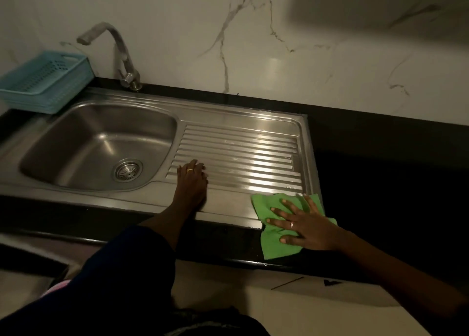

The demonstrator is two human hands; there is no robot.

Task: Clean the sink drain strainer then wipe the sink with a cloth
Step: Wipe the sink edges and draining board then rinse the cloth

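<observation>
A steel sink (76, 130) fills the left of the view, with the round drain strainer (128, 170) seated in the bottom of its bowl. The ribbed drainboard (241, 155) lies to the right of the bowl. My left hand (192, 183) rests flat on the drainboard's near left edge, fingers together, holding nothing. My right hand (303, 224) lies spread flat on a green cloth (272, 244), pressing it down at the sink's front right corner, half on the black counter.
A grey tap (119, 54) rises behind the bowl. A stack of blue plastic baskets (45, 82) stands at the back left. The black countertop (393, 183) stretches to the right under a white marble wall. The counter's front edge runs just below my hands.
</observation>
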